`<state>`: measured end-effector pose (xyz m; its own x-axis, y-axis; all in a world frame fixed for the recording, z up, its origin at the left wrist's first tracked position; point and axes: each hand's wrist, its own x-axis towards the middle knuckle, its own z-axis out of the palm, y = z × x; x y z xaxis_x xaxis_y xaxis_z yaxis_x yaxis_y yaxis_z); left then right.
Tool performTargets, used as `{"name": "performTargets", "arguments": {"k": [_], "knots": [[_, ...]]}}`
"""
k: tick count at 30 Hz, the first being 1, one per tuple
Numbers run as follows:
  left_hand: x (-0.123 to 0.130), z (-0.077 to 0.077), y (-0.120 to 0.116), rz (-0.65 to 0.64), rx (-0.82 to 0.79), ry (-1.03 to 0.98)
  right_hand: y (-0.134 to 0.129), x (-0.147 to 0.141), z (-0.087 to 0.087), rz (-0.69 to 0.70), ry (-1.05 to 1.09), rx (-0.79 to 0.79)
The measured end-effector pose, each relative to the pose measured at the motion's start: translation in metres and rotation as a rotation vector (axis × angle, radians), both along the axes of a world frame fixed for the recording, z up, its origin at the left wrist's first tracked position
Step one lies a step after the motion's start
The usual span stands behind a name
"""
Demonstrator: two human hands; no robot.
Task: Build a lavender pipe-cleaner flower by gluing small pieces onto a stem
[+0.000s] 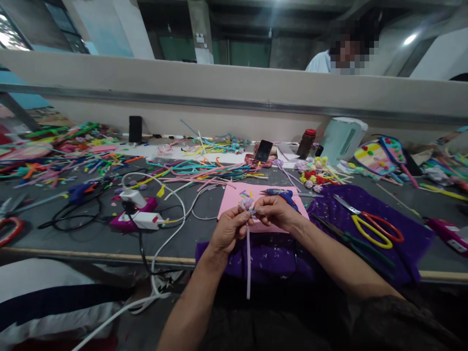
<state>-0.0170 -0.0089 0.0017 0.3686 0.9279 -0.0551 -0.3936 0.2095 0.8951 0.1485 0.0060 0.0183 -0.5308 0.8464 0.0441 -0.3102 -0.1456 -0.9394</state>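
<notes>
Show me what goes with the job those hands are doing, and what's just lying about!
Probably part of it:
fuzzy lilac piece, held by left hand and right hand
glue gun on pink sheet
scissors

Probably just lying about:
mint kettle
red-topped bottle
phones

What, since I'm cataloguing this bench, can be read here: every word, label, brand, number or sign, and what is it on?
No text can be read.
White label on the magenta item, far right: too small and blurred.
White marks on the pillar: too small to tell.
</notes>
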Motion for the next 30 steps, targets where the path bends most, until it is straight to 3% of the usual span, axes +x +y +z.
{"name": "performTargets", "arguments": {"k": [8, 17, 20, 26, 30], "knots": [[0.0, 0.002, -0.002, -0.017, 0.002, 0.013, -0.002, 0.001, 0.002, 0.096, 0.035, -0.012], [0.001, 0.001, -0.003, -0.033, 0.013, -0.012, -0.003, 0.002, -0.001, 0.086, 0.031, -0.029], [0.001, 0.002, -0.002, -0.019, -0.017, -0.024, -0.001, 0.004, 0.001, 0.024, -0.017, 0.012], [-0.001, -0.002, 0.005, -0.02, -0.085, -0.071, 0.0, 0.008, 0.008, -0.235, -0.135, 0.183], [-0.001, -0.004, 0.007, -0.011, -0.087, -0.093, -0.003, 0.004, 0.005, -0.252, -0.208, 0.255]]}}
